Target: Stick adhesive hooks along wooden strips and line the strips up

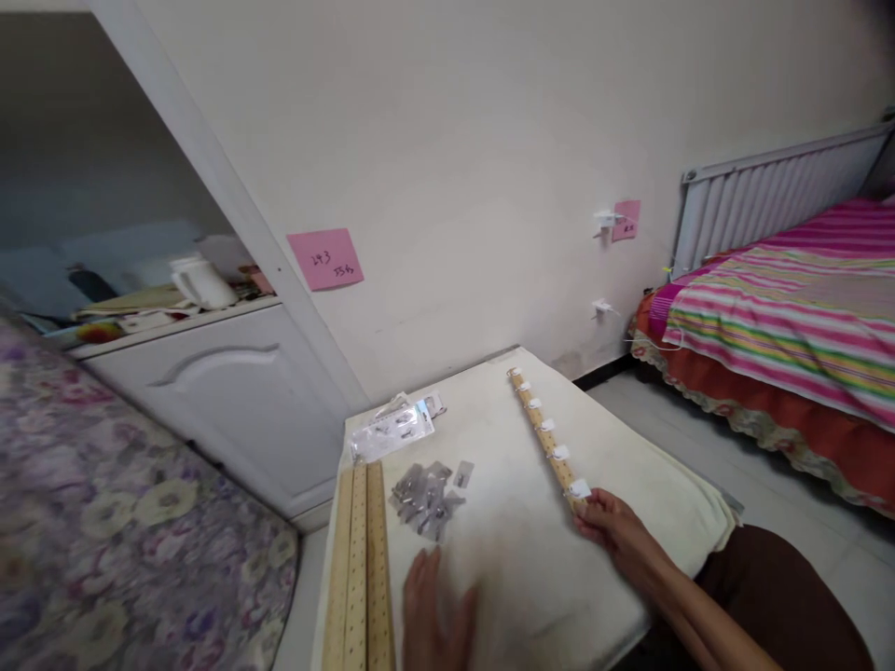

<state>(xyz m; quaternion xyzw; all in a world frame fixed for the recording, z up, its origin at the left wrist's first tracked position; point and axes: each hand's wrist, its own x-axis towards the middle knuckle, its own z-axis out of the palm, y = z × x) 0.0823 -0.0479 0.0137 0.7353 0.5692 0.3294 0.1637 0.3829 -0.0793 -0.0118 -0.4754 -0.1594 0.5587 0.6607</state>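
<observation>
My right hand (619, 536) pinches the near end of a narrow wooden strip with holes (543, 438). Several small white tags (560, 453) are fixed along that strip, which slants away across the cloth-covered table. My left hand (434, 610), smeared by motion, is at the table's near side with its thumb and fingers apart and nothing seen in them. Just beyond it is a loose pile of small clear plastic bags (423, 499), with small dark pieces inside. Left of the pile, several long wooden strips with rows of holes (358, 559) lie side by side.
Clear plastic packages (392, 431) lie at the table's back left. The pale tablecloth (482, 410) reaches the wall. A white cabinet (244, 410) and a flowered cloth (140, 522) stand left; a bed with a striped cover (790, 308) is right.
</observation>
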